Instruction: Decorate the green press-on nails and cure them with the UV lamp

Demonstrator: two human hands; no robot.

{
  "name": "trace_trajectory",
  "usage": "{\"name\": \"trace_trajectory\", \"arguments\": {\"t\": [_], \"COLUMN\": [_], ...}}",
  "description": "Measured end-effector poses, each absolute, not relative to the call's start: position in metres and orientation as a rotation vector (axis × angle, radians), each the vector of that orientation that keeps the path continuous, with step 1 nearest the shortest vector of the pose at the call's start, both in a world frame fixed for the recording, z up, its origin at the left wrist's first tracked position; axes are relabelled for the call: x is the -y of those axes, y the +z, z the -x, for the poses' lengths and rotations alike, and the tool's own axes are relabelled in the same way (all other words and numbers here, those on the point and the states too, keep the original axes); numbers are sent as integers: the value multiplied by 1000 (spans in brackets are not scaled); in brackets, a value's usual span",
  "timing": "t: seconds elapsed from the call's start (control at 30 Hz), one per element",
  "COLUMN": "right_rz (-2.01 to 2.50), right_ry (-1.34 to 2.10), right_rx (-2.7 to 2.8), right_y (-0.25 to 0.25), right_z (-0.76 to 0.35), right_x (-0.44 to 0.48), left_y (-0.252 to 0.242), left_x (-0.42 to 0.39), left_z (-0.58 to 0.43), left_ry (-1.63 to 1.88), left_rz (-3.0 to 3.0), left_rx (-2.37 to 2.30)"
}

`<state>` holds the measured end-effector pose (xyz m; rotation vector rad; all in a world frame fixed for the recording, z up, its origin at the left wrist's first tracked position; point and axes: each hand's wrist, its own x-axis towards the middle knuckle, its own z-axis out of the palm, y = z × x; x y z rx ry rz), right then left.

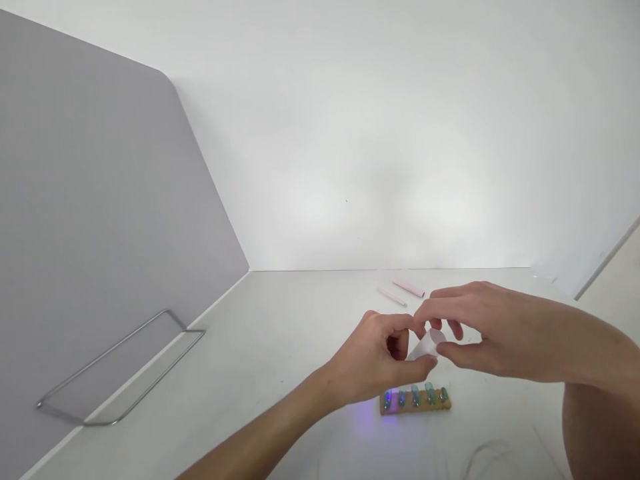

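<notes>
Holding white tube in left hand, thumb and fingers closed on it. Touching its open end with right hand, fingers curled; can't tell if gripping. Between pink sticks and brown strip.

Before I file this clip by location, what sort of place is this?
Possibly a nail-art workspace: a white tabletop against a white wall holds a tan strip bearing glossy, nail-like pieces, with a slim pink stick farther back.
</notes>
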<state>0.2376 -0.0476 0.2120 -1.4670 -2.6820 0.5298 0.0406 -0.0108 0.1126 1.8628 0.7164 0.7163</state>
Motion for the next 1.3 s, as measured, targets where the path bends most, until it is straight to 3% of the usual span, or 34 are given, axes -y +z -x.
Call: {"name": "trace_trajectory", "arguments": {"t": [1.3], "right_rz": [1368], "right_ry": [391], "right_rx": [2726], "right_y": [210], "right_z": [-235], "right_x": [45], "left_y": [115], "left_x": [7], "left_z": [-45], "left_ry": [782], "left_rz": [-1803], "left_rx": [-715]}}
